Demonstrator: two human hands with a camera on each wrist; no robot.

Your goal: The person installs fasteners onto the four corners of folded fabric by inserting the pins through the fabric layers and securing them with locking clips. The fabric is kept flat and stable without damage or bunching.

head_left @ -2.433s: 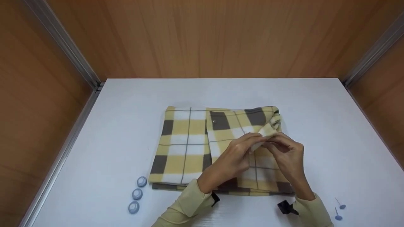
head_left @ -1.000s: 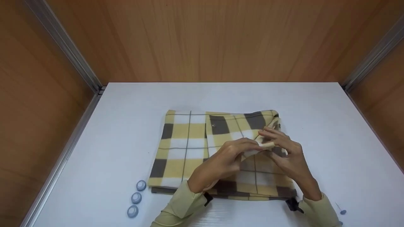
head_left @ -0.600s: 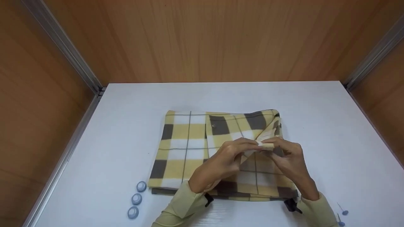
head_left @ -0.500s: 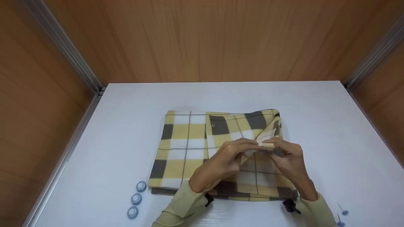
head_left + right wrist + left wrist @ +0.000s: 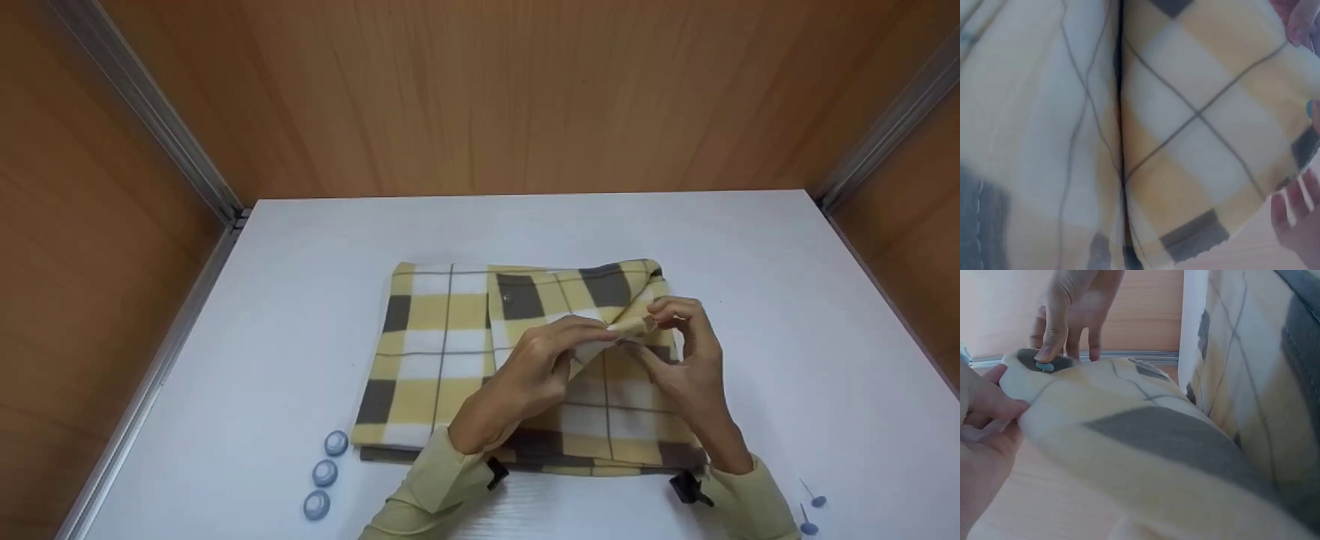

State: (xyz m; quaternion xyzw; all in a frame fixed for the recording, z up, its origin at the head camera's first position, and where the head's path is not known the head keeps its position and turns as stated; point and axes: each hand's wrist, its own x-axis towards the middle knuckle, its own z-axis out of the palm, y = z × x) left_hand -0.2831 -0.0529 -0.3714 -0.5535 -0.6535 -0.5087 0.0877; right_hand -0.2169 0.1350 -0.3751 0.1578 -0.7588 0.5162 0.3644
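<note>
My right grip (image 5: 694, 369) has just loosened on the checked cloth (image 5: 465, 360): its fingers stand apart from it, while the thumb presses a small blue head (image 5: 1044, 367). That suggests a pin being steadied in the fabric; its point is hidden. My left grip (image 5: 536, 365) pinches the cloth, lifted along its right part above the desk (image 5: 300, 300). Two blue pins (image 5: 819, 501) lie near right, three round caps (image 5: 325, 473) near left.

I see a folded yellow, white and gray cloth (image 5: 420, 356) lying on the desk (image 5: 225, 367), one part lifted. A blue pin (image 5: 1045, 367) touches it.
</note>
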